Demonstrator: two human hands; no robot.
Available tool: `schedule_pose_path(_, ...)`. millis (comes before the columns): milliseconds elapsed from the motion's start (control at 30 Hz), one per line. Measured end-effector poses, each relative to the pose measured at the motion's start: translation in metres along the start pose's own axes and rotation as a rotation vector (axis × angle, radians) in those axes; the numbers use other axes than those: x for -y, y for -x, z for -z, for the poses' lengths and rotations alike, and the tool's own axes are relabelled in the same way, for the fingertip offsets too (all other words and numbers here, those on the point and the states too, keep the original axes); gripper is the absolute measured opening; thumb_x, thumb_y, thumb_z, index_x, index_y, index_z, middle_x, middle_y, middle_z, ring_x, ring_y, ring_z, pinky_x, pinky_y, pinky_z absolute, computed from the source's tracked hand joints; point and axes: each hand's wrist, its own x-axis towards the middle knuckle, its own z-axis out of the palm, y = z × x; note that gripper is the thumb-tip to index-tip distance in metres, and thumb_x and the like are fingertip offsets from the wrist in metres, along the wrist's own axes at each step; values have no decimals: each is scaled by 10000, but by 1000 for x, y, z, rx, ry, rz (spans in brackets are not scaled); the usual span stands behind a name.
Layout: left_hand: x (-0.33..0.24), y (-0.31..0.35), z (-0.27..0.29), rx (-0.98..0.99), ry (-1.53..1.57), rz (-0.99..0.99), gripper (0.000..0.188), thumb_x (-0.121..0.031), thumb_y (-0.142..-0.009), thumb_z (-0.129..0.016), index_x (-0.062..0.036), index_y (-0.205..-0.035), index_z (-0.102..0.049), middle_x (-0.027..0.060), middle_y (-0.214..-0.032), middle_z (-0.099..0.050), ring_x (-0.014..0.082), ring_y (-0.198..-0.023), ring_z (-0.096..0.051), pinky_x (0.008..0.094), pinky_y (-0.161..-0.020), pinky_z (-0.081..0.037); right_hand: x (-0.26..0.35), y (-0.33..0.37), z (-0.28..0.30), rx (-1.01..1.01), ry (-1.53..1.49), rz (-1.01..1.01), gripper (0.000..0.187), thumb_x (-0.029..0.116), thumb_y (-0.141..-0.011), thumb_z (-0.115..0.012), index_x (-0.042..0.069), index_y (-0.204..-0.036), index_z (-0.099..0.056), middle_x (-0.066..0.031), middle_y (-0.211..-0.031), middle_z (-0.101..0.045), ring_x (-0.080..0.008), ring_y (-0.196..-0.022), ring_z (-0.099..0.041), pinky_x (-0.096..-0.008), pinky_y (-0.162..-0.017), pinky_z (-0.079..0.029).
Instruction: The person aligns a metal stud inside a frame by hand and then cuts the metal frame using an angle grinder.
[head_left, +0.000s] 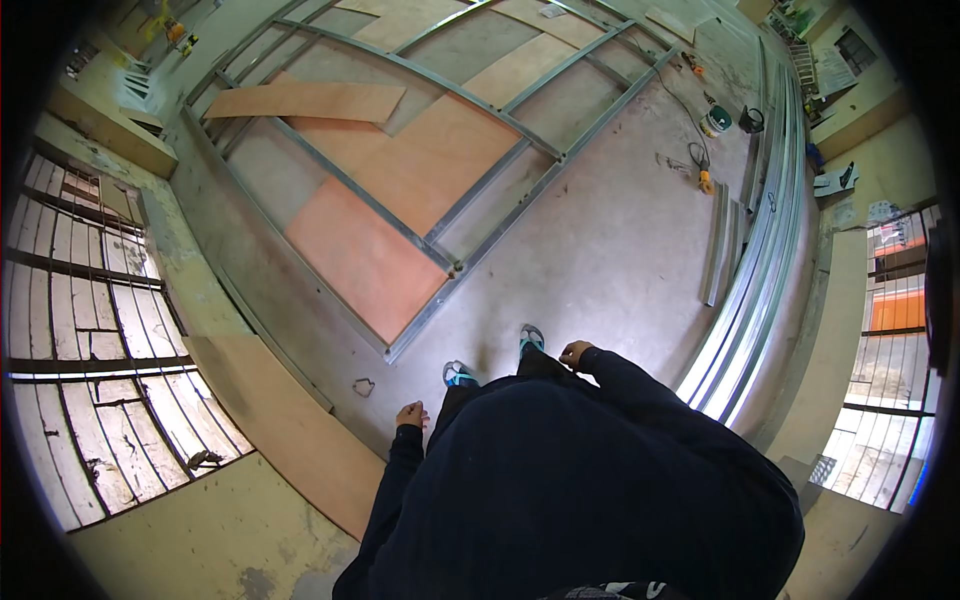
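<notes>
My left hand (411,414) hangs low beside my left leg, its fingers loosely curled with nothing seen in them. At my right side my right hand (575,354) is also curled closed, and no object shows in it. Both dark sleeves run back to my body. Ahead of my feet, a large frame of grey metal channels (490,235) lies flat on the floor. An orange-brown plywood sheet (362,262) sits within its nearest corner, apart from both hands. A narrow plywood strip (305,101) lies across the frame's far left part.
Long shiny metal channels (752,335) lie bundled along the right, with short pieces (716,245) beside them. Near these are a yellow corded power tool (706,181) and a dark green bucket (716,121). A plywood panel (275,420) stands by the left wall. Barred windows (100,340) flank me.
</notes>
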Motion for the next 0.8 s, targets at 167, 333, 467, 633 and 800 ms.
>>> schedule_pose_path(167,-3,2,-3,-8,-32,0,368,-343,-870,-595,-25,-1054,-595,73,-787,-652,157,-589,-627,278,-461,-474,-3,-1,1,-15,24,46,349,342,-814,-583,52,-989,-666,-111,-815,-686,-207,-672,-669,-338,-679,-532)
schedule_pose_path(333,-4,4,-3,-2,-5,1,363,-345,-870,-594,-35,-1058,-595,69,-779,-650,149,-575,-619,273,-454,-465,1,0,2,-4,-23,-4,369,394,-772,-592,81,-935,-700,-139,-922,-681,-291,-882,-644,-382,-802,-501)
schedule_pose_path(467,-6,7,-1,7,15,14,358,-346,-871,-592,-41,-1059,-595,70,-786,-653,144,-573,-616,271,-454,-462,-1,-4,2,1,-6,22,358,371,-790,-590,66,-954,-683,-121,-849,-683,-242,-758,-656,-356,-723,-518)
schedule_pose_path(633,-13,6,-4,-15,-21,6,375,-359,-864,-599,-42,-1064,-598,77,-798,-659,151,-595,-625,271,-463,-463,-6,-9,0,-10,-13,55,349,339,-804,-581,47,-972,-669,-106,-769,-683,-193,-629,-663,-324,-635,-535)
schedule_pose_path(800,-9,6,-3,-7,9,16,380,-359,-861,-601,-36,-1062,-604,80,-798,-657,153,-596,-625,271,-460,-464,-5,-9,0,-5,-16,44,336,331,-813,-578,47,-969,-668,-108,-764,-683,-194,-634,-666,-320,-632,-535)
